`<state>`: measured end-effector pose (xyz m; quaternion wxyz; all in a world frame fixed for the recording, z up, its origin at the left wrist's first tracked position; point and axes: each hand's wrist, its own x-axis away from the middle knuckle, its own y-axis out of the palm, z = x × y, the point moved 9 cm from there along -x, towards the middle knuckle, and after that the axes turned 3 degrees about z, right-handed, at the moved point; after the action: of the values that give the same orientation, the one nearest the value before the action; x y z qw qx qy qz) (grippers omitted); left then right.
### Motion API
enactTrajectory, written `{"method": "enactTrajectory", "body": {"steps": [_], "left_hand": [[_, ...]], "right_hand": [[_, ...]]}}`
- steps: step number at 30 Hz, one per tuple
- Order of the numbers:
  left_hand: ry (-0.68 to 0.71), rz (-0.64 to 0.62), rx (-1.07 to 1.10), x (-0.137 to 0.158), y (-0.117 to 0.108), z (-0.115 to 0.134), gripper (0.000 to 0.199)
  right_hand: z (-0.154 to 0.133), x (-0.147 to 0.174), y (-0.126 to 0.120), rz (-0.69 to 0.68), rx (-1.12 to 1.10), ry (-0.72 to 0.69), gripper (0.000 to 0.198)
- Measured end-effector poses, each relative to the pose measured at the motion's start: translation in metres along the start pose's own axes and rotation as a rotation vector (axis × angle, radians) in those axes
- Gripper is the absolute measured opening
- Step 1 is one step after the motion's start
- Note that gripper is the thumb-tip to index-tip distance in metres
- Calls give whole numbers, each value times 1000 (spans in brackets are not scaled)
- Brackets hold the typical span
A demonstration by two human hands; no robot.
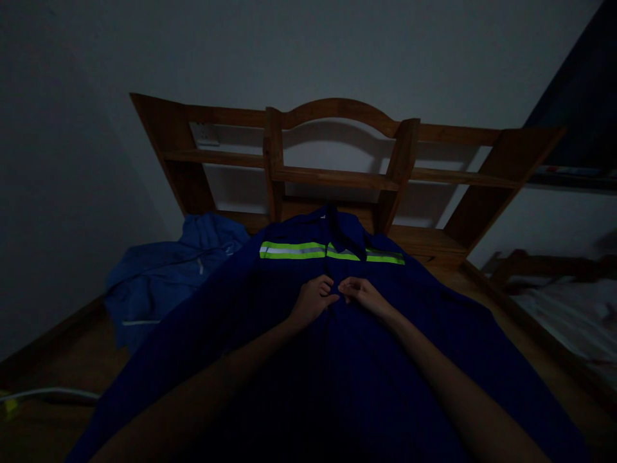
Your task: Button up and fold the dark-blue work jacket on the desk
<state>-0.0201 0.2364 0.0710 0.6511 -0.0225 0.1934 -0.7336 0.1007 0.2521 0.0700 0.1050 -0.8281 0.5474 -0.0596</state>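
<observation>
A dark blue work jacket lies spread out, its collar toward the headboard and its sleeves out to both sides. A lime and silver reflective strip crosses its chest, and one side of the collar flops over the strip. Just below the strip, at the front opening, my left hand is closed with curled fingers on the jacket's front edge. Close beside it on the right, my right hand pinches at the same front edge with thumb and fingertips. Dim light hides any button or small fastener between them.
A wooden headboard with shelves stands behind the jacket against the wall. Crumpled lighter blue clothing lies on the left. A pale cable runs at lower left. Whitish bedding is on the right, and a wall socket shows behind the shelves.
</observation>
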Motion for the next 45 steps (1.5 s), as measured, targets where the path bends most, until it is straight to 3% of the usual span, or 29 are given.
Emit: {"method": "enactTrajectory", "body": {"steps": [15,17,21,23,26,30,34,37,41,45], "left_hand": [[-39,35,-82,5,-4,12,24],[-49,62,-91,4,-7,9,30],[-8,93,-122,4,-10,11,61],[27,60,-190,4,-7,13,55],[71,19,-324,4,-2,15,31],[199,76,-418,7,-5,27,32],[156,70,-306,5,-11,23,38],[203,101,-250,3,-15,26,40],[159,27,-288,4,-4,20,36],[201,-3,-419,7,5,21,48]], "right_hand": [[-5,4,-4,15,3,-45,32],[-11,7,-9,66,87,-97,31],[-27,14,-17,188,523,-246,27],[-30,16,-13,180,686,-289,30],[-29,17,-9,153,824,-297,37],[-28,17,-6,132,889,-261,44],[-29,19,-4,132,924,-246,42],[-31,20,-4,131,927,-255,42],[-30,21,-4,121,927,-271,44],[-24,18,-12,175,956,-235,47]]}}
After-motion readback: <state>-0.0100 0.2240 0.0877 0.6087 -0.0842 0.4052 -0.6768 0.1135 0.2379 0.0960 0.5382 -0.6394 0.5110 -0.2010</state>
